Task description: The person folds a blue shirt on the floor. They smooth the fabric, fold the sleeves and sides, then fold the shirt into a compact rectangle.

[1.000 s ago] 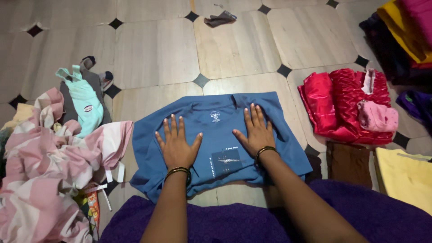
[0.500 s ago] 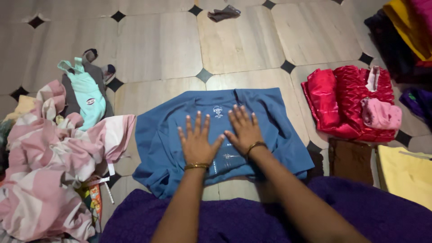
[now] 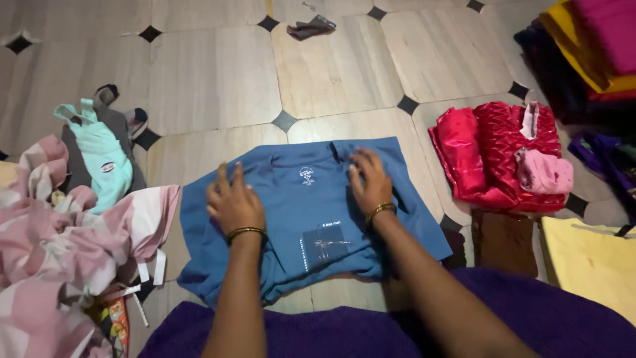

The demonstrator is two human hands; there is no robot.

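Note:
A blue folded T-shirt (image 3: 305, 199) lies flat on the tiled floor in front of me, with a small dark print panel near its lower edge. My left hand (image 3: 232, 202) rests palm down on the shirt's left part, fingers slightly apart. On the shirt's right part near the collar, my right hand (image 3: 370, 182) presses down with curled fingers. Both wrists wear thin gold bangles. Neither hand lifts the cloth.
A pink and white striped heap (image 3: 59, 245) lies at the left, with a mint green baby garment (image 3: 99, 159) above it. Red satin clothes (image 3: 497, 152) with a pink piece sit at the right, beside brown (image 3: 507, 242) and yellow (image 3: 589, 262) folded cloths. My purple skirt (image 3: 371, 331) fills the bottom.
My hands, close together at the shirt's middle half a second ago, have slid apart toward its left and right sides. The shirt stays in place.

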